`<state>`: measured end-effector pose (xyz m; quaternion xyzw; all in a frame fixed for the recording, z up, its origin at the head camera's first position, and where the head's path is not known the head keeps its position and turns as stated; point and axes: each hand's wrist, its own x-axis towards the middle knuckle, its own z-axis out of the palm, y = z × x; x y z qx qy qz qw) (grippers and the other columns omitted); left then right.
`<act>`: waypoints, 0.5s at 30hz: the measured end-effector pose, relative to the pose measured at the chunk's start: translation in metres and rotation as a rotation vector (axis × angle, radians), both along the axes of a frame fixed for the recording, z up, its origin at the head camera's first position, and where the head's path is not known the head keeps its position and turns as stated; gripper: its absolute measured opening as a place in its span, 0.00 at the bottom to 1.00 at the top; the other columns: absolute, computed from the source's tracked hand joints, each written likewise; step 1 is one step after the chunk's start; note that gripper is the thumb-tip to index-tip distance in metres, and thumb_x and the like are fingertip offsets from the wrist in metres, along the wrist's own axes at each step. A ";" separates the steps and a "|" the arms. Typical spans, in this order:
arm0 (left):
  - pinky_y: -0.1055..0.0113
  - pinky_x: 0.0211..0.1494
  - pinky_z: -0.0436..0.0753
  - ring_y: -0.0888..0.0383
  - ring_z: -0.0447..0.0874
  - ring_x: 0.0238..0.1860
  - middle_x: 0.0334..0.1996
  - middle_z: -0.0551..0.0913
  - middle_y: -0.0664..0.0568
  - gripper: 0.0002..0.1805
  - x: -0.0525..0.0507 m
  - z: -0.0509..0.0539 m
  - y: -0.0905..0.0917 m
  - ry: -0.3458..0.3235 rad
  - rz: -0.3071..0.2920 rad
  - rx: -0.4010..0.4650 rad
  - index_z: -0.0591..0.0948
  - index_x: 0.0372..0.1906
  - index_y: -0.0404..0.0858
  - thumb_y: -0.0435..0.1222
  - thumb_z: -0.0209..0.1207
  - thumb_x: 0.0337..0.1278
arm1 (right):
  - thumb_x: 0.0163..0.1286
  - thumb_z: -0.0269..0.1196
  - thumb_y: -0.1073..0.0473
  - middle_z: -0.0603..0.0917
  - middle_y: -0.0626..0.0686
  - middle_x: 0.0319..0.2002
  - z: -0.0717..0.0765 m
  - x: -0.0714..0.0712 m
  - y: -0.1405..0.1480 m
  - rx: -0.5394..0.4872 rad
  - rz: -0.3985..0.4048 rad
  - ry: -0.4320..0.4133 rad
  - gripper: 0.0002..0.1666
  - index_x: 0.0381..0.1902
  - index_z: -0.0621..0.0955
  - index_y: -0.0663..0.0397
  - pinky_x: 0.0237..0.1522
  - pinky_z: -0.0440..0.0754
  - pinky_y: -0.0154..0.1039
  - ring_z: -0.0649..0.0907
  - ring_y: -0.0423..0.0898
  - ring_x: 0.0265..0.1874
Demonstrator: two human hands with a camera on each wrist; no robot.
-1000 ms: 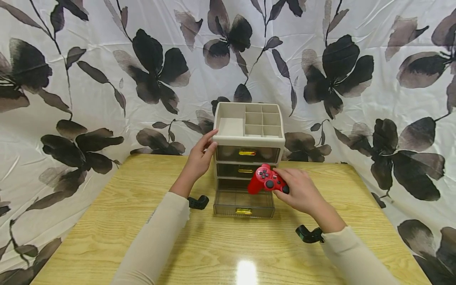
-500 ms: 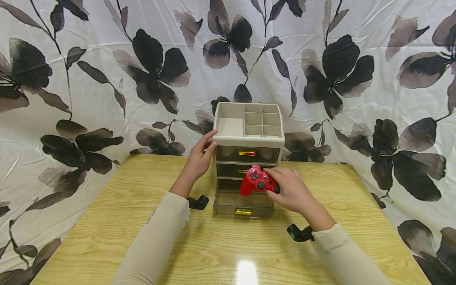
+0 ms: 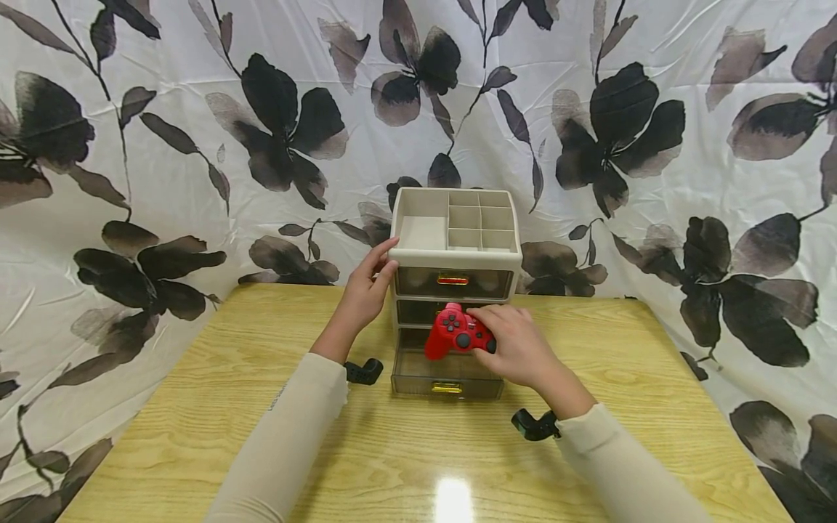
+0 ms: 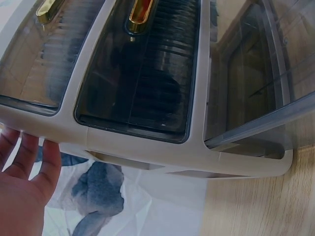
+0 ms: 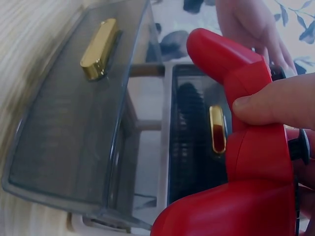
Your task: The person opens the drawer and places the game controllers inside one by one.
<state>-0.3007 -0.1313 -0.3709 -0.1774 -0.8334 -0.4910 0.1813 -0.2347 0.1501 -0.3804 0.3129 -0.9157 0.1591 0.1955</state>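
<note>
A red game controller (image 3: 453, 331) with black sticks and buttons is gripped by my right hand (image 3: 516, 344), thumb on one side and fingers on the other. It hangs over the pulled-out bottom drawer (image 3: 418, 374), a smoky clear one with a gold handle. That drawer belongs to a cream drawer organizer (image 3: 458, 257), whose upper two drawers are closed. My left hand (image 3: 363, 294) rests against the organizer's left side near the top, its fingertips touching the edge; in the left wrist view the fingers (image 4: 49, 169) are extended along the frame. In the right wrist view the controller (image 5: 256, 162) hides part of the middle drawer.
The organizer's open top has one large and several small compartments (image 3: 464, 218). It stands on a wooden table (image 3: 261, 407), close to a floral cloth backdrop (image 3: 418, 94). Black wrist-camera mounts (image 3: 536, 425) stick out below both wrists.
My right hand has moved left with the controller, from the right side of the bottom drawer to over its middle. My left hand has stayed against the organizer.
</note>
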 end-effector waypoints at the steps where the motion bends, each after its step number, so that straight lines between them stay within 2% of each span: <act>1: 0.51 0.50 0.78 0.49 0.78 0.49 0.49 0.78 0.44 0.24 0.000 0.000 0.000 0.000 0.001 0.000 0.64 0.71 0.62 0.47 0.47 0.73 | 0.51 0.71 0.52 0.84 0.52 0.51 0.000 0.000 -0.001 0.004 0.002 0.000 0.34 0.58 0.79 0.53 0.49 0.72 0.51 0.80 0.52 0.52; 11: 0.48 0.53 0.79 0.48 0.78 0.51 0.50 0.79 0.44 0.24 0.000 0.000 -0.001 -0.020 0.006 0.007 0.64 0.70 0.64 0.48 0.48 0.73 | 0.52 0.73 0.52 0.84 0.51 0.50 -0.001 -0.003 -0.014 -0.006 0.016 0.005 0.34 0.58 0.79 0.51 0.55 0.73 0.53 0.81 0.51 0.52; 15: 0.48 0.54 0.79 0.49 0.78 0.51 0.50 0.78 0.44 0.24 0.000 0.000 0.000 -0.027 0.007 0.011 0.64 0.70 0.65 0.48 0.48 0.73 | 0.52 0.73 0.52 0.85 0.51 0.50 -0.003 -0.004 -0.020 -0.016 0.016 0.004 0.34 0.58 0.78 0.50 0.54 0.72 0.51 0.81 0.50 0.52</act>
